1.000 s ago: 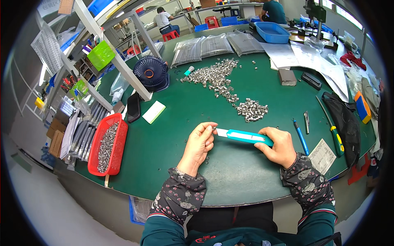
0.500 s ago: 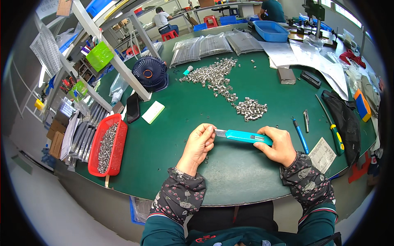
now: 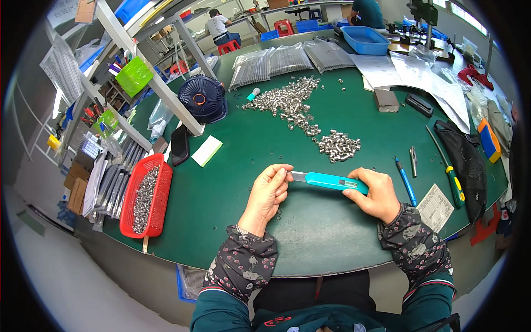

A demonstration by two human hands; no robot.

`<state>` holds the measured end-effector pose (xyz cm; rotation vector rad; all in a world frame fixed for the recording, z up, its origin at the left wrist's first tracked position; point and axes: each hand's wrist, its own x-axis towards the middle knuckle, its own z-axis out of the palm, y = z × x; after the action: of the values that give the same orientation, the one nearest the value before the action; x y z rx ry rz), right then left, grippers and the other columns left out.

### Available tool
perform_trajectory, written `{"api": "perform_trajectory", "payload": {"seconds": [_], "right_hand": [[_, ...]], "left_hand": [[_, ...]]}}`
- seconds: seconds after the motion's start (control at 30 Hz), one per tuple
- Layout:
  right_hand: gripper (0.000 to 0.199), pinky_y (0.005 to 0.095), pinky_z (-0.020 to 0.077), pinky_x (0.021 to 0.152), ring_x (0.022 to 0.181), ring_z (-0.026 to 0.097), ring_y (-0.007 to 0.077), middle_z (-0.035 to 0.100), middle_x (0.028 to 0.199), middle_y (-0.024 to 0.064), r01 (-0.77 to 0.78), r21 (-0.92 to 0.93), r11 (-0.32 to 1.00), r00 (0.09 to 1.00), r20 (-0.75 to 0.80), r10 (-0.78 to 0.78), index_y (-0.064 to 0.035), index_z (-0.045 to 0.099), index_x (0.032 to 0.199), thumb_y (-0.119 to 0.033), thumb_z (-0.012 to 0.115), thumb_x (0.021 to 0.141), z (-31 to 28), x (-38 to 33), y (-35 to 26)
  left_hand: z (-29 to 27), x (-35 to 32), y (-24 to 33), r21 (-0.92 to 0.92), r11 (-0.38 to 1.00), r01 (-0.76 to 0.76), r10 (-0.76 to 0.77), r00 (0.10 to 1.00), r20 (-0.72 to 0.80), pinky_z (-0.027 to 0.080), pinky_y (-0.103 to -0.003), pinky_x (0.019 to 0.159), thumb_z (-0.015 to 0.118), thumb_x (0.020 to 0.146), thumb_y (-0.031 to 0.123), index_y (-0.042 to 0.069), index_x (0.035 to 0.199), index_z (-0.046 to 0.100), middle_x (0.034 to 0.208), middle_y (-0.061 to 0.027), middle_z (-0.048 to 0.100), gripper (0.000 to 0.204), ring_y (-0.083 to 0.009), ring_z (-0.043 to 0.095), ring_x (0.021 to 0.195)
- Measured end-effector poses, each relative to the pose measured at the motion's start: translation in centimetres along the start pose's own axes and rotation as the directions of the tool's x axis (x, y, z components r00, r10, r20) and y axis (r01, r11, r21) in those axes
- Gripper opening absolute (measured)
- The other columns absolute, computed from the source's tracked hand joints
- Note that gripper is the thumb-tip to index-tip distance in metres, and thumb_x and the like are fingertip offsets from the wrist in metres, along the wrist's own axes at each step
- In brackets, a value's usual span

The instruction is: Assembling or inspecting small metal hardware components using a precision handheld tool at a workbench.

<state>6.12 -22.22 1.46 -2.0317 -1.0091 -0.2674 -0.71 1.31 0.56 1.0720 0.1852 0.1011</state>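
A teal utility knife [image 3: 331, 181] lies in my right hand [image 3: 377, 193], its handle gripped between thumb and fingers and its blade out toward the left. My left hand [image 3: 269, 193] is closed in a pinch at the blade's tip; a small metal piece seems to be between thumb and forefinger, mostly hidden. Just beyond the knife is a small heap of short metal rings [image 3: 339, 146]. It trails back to a larger spread of the same rings [image 3: 285, 102], with a teal-and-white cylinder [image 3: 254, 94] at its left edge. A red basket [image 3: 161, 200] holding many small metal pieces stands at the left.
Right of my right hand lie a blue pen-like tool [image 3: 405, 182], a silver pen [image 3: 414, 160], a screwdriver [image 3: 454, 187] and a printed card [image 3: 435, 208]. A fan [image 3: 202, 99], a phone [image 3: 180, 145] and a pad [image 3: 207, 151] sit left. Bagged tubes [image 3: 289, 60] lie at the back.
Both hands and the knife hold nearly the same pose. The left hand has shifted very slightly up at the blade tip.
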Motion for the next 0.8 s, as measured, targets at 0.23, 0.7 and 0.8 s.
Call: {"api": "perform_trajectory", "payload": {"seconds": [0.23, 0.7, 0.8], "right_hand": [[0.025, 0.0360, 0.0424, 0.053, 0.061, 0.056, 0.0287, 0.057, 0.069, 0.0116, 0.009, 0.000, 1.000, 1.000, 0.006, -0.009, -0.0042, 0.054, 0.081, -0.023, 0.065, 0.067, 0.02, 0.02, -0.01], [0.025, 0.0358, 0.0429, 0.054, 0.062, 0.056, 0.0287, 0.057, 0.070, 0.0113, -0.005, 0.003, 1.000, 1.000, 0.029, 0.005, -0.0040, 0.054, 0.081, -0.023, 0.065, 0.067, -0.07, 0.03, -0.16], [0.026, 0.0357, 0.0430, 0.054, 0.062, 0.056, 0.0287, 0.057, 0.070, 0.0115, -0.002, 0.004, 1.000, 0.999, 0.033, 0.002, -0.0038, 0.054, 0.081, -0.023, 0.065, 0.068, -0.03, -0.01, -0.16]], "left_hand": [[-0.44, 0.15, -0.31, -0.038, 0.999, -0.022, 0.023, 1.000, 0.020, 0.022, -0.013, 0.034, 0.046, 0.087, 0.016, 0.005, 0.093, 0.052, 0.074, -0.0027, 0.051, 0.014, -0.0014, 0.031, 0.044], [-0.15, 0.07, -0.24, -0.014, 1.000, 0.003, -0.003, 1.000, 0.024, 0.022, -0.014, 0.035, 0.043, 0.089, 0.019, 0.003, 0.093, 0.051, 0.072, -0.0044, 0.051, 0.018, -0.0018, 0.030, 0.044], [-0.05, 0.07, -0.21, -0.028, 1.000, 0.009, -0.008, 1.000, 0.017, 0.021, -0.014, 0.034, 0.043, 0.089, 0.020, 0.003, 0.091, 0.051, 0.069, -0.0041, 0.050, 0.018, -0.0019, 0.030, 0.043]]}}
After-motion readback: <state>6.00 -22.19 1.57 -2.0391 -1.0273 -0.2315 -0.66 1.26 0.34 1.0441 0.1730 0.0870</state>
